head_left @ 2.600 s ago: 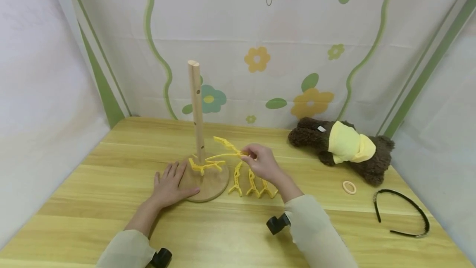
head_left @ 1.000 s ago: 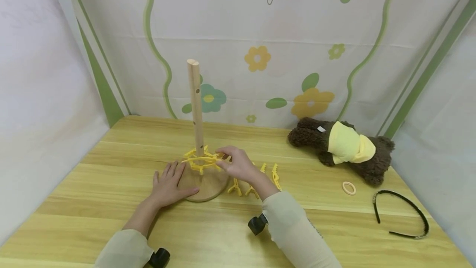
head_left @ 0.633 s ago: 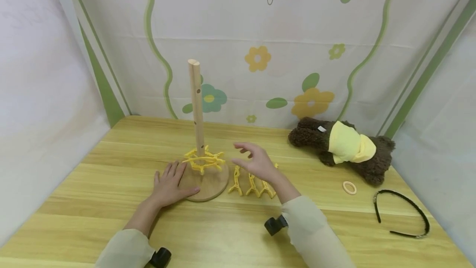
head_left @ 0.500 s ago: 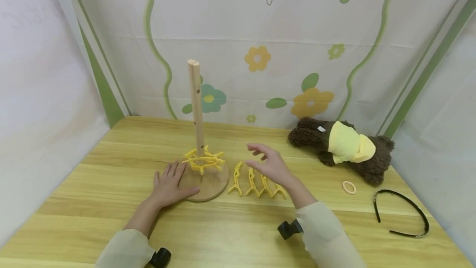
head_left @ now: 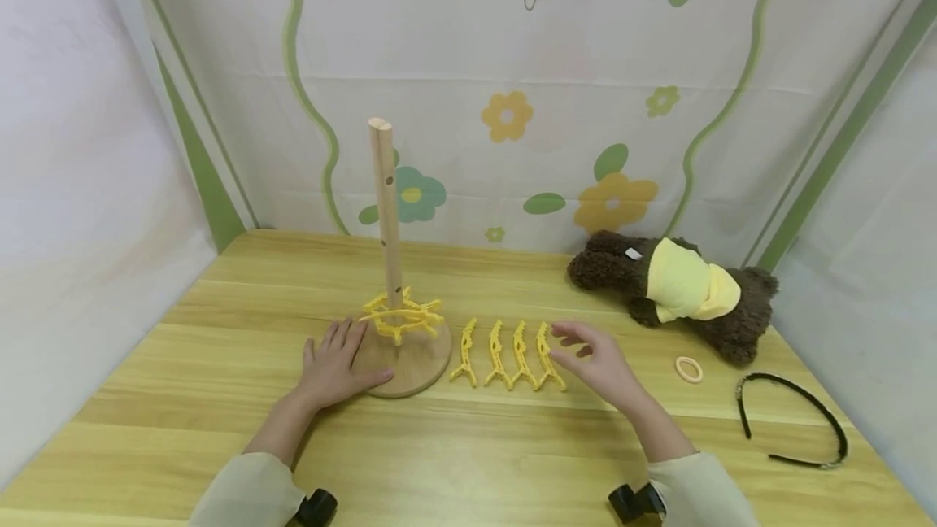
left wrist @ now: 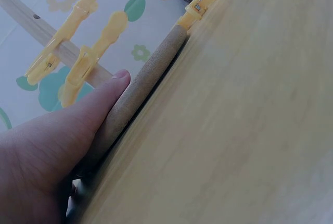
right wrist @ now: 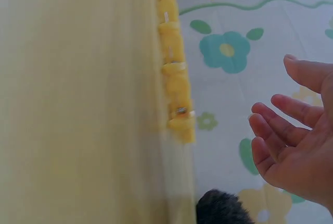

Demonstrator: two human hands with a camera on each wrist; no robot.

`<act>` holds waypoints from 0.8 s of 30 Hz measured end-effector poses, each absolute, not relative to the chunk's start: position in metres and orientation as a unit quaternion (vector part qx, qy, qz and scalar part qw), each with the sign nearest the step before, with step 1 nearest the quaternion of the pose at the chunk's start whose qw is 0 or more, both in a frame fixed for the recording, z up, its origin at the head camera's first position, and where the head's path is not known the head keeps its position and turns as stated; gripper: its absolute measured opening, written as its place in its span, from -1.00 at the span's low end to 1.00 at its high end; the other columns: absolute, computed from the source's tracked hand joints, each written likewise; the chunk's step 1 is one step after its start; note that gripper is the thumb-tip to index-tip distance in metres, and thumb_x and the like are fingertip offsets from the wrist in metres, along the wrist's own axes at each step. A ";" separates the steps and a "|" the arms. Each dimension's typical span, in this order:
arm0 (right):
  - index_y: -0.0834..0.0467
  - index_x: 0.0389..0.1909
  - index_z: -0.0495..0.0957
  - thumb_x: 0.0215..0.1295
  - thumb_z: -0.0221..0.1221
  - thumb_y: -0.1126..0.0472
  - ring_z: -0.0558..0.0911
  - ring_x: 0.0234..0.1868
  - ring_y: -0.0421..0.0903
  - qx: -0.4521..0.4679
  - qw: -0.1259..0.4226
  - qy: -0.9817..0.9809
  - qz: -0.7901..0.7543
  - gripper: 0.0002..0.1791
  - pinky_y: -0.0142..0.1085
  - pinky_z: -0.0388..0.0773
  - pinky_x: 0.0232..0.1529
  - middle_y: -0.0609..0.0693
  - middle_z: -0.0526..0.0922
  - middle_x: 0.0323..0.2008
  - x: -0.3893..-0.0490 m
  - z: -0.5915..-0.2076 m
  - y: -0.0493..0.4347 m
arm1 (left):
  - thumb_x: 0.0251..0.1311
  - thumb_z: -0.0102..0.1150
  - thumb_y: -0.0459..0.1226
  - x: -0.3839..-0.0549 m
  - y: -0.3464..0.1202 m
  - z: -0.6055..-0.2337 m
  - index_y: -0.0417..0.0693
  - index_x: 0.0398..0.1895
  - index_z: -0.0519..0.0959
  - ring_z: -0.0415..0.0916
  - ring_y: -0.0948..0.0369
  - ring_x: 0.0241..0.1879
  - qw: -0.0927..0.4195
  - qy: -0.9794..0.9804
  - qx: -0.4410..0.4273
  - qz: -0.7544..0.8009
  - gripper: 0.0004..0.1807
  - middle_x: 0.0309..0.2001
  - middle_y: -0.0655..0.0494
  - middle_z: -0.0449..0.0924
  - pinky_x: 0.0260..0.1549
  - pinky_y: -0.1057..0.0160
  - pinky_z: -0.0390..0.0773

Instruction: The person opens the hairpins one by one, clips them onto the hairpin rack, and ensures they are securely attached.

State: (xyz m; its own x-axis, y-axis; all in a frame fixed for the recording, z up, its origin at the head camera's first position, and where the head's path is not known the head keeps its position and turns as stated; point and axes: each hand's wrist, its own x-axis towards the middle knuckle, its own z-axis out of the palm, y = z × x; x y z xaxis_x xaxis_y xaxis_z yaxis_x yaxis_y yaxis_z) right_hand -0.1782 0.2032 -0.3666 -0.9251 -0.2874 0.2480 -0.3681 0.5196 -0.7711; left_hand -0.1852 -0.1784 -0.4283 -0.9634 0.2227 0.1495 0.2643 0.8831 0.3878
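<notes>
A wooden post (head_left: 389, 226) rises from a round wooden base (head_left: 424, 364). Several yellow alligator hair clips (head_left: 398, 328) ring its lower part, sticking out sideways. My left hand (head_left: 335, 368) lies flat with spread fingers on the left of the base; in the left wrist view its thumb (left wrist: 112, 86) rests along the base's edge. Right of the base, more yellow hair clips stand in a row. Beside the rightmost hair clip (head_left: 546, 358) hovers my right hand (head_left: 602, 364), its fingers loosely bent and holding nothing. The right wrist view shows that hand (right wrist: 307, 146) apart from the clips (right wrist: 177, 88).
A brown plush toy (head_left: 615, 263) in a yellow garment lies at the back right. Nearer are a small pale ring (head_left: 680, 362) and a black headband (head_left: 827, 413). A printed white curtain (head_left: 454, 47) hangs behind the wooden table (head_left: 476, 446).
My right hand carried a yellow hair clip to the post's foot and let go of it there. It then moved right, to the row's far end. The left hand stayed in place.
</notes>
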 end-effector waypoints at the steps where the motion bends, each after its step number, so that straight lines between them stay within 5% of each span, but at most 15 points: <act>1: 0.26 -0.01 0.42 0.09 0.17 0.14 0.46 -0.15 0.04 0.183 0.042 -0.870 0.456 -0.55 -0.13 0.36 -0.24 0.16 0.49 -0.11 -0.177 -0.370 0.205 | -0.16 -0.05 0.34 -0.185 -0.178 -0.428 -0.14 0.28 0.00 -0.23 -0.20 0.21 0.051 -0.969 -0.125 -0.207 0.04 0.24 -0.29 -0.09 -0.06 -0.33 -0.32; 24: 0.32 -0.26 0.51 -0.04 0.25 0.32 0.43 -0.50 -0.15 0.112 0.016 -0.884 0.453 -0.72 -0.38 0.39 -0.51 -0.05 0.47 -0.51 -0.174 -0.420 0.217 | -0.16 -0.04 0.33 -0.185 -0.178 -0.426 -0.15 0.28 -0.01 -0.25 -0.19 0.21 0.044 -0.969 -0.125 -0.211 0.04 0.25 -0.30 -0.11 -0.05 -0.31 -0.34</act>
State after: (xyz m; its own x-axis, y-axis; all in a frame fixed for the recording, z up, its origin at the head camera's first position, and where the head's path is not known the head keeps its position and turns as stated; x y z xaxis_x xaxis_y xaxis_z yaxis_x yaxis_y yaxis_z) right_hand -0.1742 0.2174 -0.4199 -0.9743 -0.1839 0.1299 -0.2129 0.5647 -0.7974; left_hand -0.1848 -0.1781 -0.4262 -0.9650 0.2227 0.1386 0.2602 0.8800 0.3975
